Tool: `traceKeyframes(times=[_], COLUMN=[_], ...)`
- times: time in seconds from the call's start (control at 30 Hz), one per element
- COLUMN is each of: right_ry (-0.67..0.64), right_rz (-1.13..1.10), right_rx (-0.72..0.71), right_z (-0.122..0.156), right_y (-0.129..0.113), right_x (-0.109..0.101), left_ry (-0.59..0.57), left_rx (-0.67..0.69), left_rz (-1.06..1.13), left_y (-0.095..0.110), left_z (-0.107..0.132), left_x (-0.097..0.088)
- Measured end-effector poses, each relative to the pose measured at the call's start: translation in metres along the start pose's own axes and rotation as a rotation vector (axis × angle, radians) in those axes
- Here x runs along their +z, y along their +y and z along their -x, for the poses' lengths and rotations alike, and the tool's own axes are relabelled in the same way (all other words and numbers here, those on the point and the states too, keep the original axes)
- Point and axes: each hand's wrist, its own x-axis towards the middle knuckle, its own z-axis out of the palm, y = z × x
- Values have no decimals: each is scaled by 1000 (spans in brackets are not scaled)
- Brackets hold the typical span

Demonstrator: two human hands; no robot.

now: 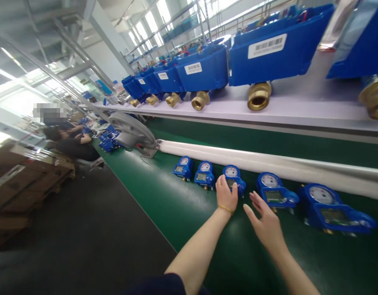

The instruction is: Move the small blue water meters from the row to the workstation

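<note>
Several blue water meters with round white dials and small display windows lie in a row along the green bench. My left hand (227, 194) is at the middle water meter (232, 172), covering its lower left part. Its fingers are stretched out and the thumb is apart, over the meter's front; whether they press on it is hard to see. My right hand (267, 225) is open, thumb and fingers spread, holding nothing. It hovers just left of and below another water meter (270, 182). The nearest water meter (327, 205) lies farther right.
A long white wrapped roll (238, 159) runs behind the meters, ending near a grey fan-like disc (135, 131). On the shelf (290, 104) above stand blue housings (268, 49) with brass fittings. A person (72, 139) sits at the far left beside stacked cardboard boxes (32, 176).
</note>
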Motion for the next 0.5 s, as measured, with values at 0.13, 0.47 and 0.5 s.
traceKeyframes(times=[0.13, 0.47, 0.5], right_ry=[-12, 55, 57], right_rz=[41, 20, 24], right_rx=[155, 245, 218], right_z=[-59, -26, -9], right_y=[-20, -6, -5], right_x=[59, 77, 76], left_ry=[-123, -220, -262], left_rx=[-288, -482, -481], left_rz=[-29, 13, 14], left_y=[16, -9, -13], left_z=[-47, 8, 26], left_x=[12, 3, 1])
